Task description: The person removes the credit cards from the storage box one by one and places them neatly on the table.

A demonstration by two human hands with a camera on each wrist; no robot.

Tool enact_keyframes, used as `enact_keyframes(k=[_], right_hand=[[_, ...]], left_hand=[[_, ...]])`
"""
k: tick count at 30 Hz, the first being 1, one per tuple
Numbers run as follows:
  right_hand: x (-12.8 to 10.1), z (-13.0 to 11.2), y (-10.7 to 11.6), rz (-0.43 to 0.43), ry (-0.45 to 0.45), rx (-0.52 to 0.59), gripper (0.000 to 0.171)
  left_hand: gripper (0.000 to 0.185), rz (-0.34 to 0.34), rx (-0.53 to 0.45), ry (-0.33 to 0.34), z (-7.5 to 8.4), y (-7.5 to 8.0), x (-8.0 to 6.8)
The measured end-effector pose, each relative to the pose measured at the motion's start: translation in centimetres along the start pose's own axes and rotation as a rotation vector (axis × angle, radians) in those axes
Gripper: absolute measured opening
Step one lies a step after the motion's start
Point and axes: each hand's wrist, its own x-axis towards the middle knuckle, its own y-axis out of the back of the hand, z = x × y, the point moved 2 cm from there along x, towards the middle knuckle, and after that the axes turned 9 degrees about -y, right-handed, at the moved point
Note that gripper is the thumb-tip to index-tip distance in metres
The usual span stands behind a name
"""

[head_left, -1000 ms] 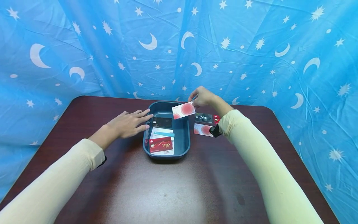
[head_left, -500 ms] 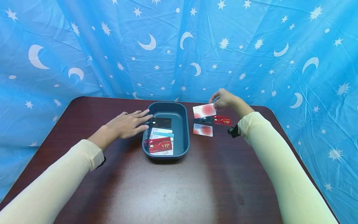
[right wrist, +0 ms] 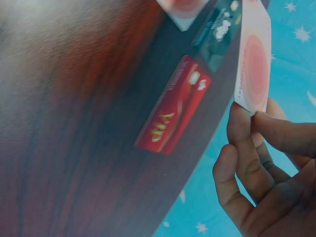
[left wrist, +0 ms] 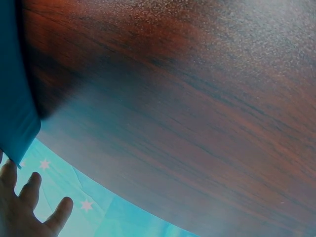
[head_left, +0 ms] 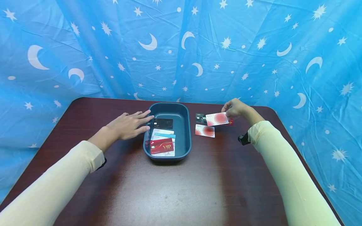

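My right hand (head_left: 237,108) pinches a white card with pink circles (head_left: 217,119) by its right end, between thumb and fingers. In the head view this card overlaps a black VIP card (head_left: 200,118) and a red VIP card (head_left: 230,122); in the right wrist view the red card (right wrist: 173,106) shows whole on the table. A second white card with pink circles (head_left: 205,131) lies nearer the front. My left hand (head_left: 128,126) has its fingers spread, fingertips at the left rim of a dark blue tray (head_left: 188,147). The left wrist view catches those fingers (left wrist: 30,190) beside the tray wall.
Inside the tray lie a black VIP card (head_left: 163,123), a red VIP card (head_left: 161,146) and white and light-blue cards (head_left: 164,135) partly under the red one. The dark wooden table (head_left: 169,194) ends at a blue curtain (head_left: 181,47) with stars and moons.
My right hand has carried the pinched card rightward from over the tray, then lowered it over the cards on the table. My left hand has stayed at the tray rim.
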Motion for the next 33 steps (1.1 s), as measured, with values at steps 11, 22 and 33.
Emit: enact_keyframes(k=[11,22,33], right_hand=[[0.2,3.4,-0.5,-0.011,-0.050,-0.037,0.018],[0.2,5.8,-0.7,-0.011,-0.060,-0.040,0.017],[0.5,7.2,-1.1,0.007,-0.086,-0.046,0.015]], left_hand=[[0.062,0.003,-0.003,-0.004,0.0,0.1,0.1],[0.062,0.000,-0.013,-0.001,0.0,0.1,0.0],[0.062,-0.002,-0.015,0.002,0.1,0.1,0.0]])
